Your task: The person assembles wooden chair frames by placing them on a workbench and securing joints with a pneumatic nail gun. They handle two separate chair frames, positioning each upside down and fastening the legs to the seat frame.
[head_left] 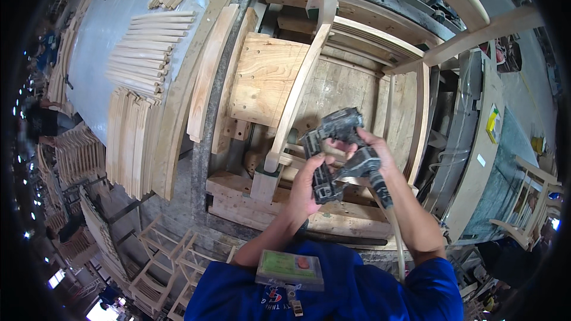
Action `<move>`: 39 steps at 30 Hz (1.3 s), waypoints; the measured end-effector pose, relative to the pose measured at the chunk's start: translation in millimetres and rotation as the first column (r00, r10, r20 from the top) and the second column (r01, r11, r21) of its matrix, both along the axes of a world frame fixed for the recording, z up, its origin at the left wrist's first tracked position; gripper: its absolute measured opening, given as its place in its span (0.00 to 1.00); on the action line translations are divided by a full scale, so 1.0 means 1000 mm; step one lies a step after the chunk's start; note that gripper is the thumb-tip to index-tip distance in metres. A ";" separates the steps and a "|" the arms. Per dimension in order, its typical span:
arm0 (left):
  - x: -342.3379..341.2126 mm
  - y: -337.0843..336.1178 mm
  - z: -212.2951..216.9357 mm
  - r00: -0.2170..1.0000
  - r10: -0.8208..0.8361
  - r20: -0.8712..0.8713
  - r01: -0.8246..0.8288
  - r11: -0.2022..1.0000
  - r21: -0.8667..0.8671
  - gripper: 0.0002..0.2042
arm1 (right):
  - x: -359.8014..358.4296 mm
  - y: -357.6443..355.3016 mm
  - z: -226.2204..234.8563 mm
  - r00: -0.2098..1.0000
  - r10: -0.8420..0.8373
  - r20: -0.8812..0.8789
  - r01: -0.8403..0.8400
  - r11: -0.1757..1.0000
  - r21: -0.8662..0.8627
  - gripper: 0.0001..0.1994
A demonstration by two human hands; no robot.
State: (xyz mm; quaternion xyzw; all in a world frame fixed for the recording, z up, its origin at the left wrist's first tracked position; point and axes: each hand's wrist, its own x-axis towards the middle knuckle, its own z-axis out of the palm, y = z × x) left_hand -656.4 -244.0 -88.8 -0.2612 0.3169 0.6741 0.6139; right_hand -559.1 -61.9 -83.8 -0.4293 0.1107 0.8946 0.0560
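Note:
A black pneumatic nail gun is held in both hands above the workbench. My right hand is wrapped round its handle, where a pale air hose joins a dark fitting and runs down beside my right forearm. My left hand grips the magazine side of the tool, its thumb on top. Beneath and beyond the gun stands a pale wooden chair frame, set in a wooden jig. The tool's nose is hard to make out, and I cannot tell if it touches the wood.
A drilled plywood block lies left of the frame. On the table at the left are stacked wooden slats and a row of thin spindles. Several chair frames stand at the lower left. A grey machine rail runs along the right.

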 end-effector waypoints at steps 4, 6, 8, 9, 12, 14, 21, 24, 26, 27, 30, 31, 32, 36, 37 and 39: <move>-0.008 -0.011 0.018 0.994 -0.002 -0.113 -0.018 0.984 -0.178 0.12 | -0.006 -0.019 -0.033 0.997 -0.003 -0.079 -0.013 0.979 -0.204 0.22; -0.010 -0.015 0.016 0.994 -0.005 -0.107 -0.016 0.981 -0.191 0.12 | -0.010 -0.024 -0.042 0.997 0.016 -0.076 -0.032 0.975 -0.218 0.22; -0.009 -0.020 0.010 0.994 0.029 -0.101 -0.047 0.983 -0.175 0.11 | -0.017 -0.026 -0.045 0.995 0.064 -0.083 -0.081 0.972 -0.222 0.29; -0.009 -0.022 0.007 0.995 0.041 -0.091 -0.055 0.986 -0.157 0.11 | -0.018 -0.026 -0.045 0.994 0.074 -0.082 -0.090 0.971 -0.221 0.29; -0.009 -0.023 0.001 0.996 0.077 -0.053 -0.083 0.987 -0.135 0.10 | -0.021 -0.021 -0.048 0.995 0.076 -0.057 -0.090 0.954 -0.285 0.24; -0.009 -0.021 0.000 0.994 0.097 -0.044 -0.103 0.983 -0.154 0.10 | -0.020 -0.020 -0.047 0.996 0.066 -0.056 -0.081 0.945 -0.316 0.22; -0.007 -0.022 0.015 0.996 0.071 -0.054 -0.081 0.975 -0.208 0.10 | -0.016 -0.023 -0.038 0.993 0.086 -0.075 -0.101 0.968 -0.229 0.22; -0.008 -0.016 0.031 0.998 0.058 -0.039 -0.065 0.973 -0.221 0.09 | -0.015 -0.023 -0.033 0.992 0.093 -0.087 -0.108 0.975 -0.196 0.22; -0.008 -0.017 0.033 0.997 0.050 -0.051 -0.060 0.972 -0.229 0.09 | -0.013 -0.025 -0.032 0.990 0.086 -0.114 -0.104 0.981 -0.163 0.21; -0.007 -0.019 0.031 0.997 0.064 -0.043 -0.073 0.966 -0.246 0.09 | -0.012 -0.026 -0.032 0.991 0.078 -0.110 -0.097 0.979 -0.177 0.21; -0.005 -0.018 0.022 0.996 0.077 -0.035 -0.083 0.958 -0.274 0.09 | -0.014 -0.025 -0.030 0.993 0.073 -0.097 -0.090 0.979 -0.183 0.21; -0.007 -0.017 0.023 0.997 0.060 -0.043 -0.070 0.960 -0.273 0.10 | -0.013 -0.026 -0.031 0.992 0.083 -0.092 -0.097 0.982 -0.164 0.20; -0.008 -0.016 0.023 0.998 0.043 -0.051 -0.055 0.961 -0.271 0.10 | -0.012 -0.026 -0.033 0.992 0.091 -0.086 -0.103 0.984 -0.146 0.19; -0.013 -0.004 0.028 0.988 -0.126 -0.089 0.099 0.959 -0.264 0.09 | 0.002 -0.018 -0.033 0.991 0.114 -0.070 -0.118 0.992 -0.053 0.16; -0.015 0.002 0.028 0.970 -0.208 -0.124 0.169 0.949 -0.267 0.08 | 0.007 -0.010 -0.032 0.975 0.219 -0.023 -0.217 0.974 0.058 0.16; -0.017 0.023 0.026 0.922 -0.347 -0.170 0.281 0.904 -0.321 0.08 | 0.020 0.010 -0.036 0.907 0.407 0.113 -0.422 0.872 0.249 0.16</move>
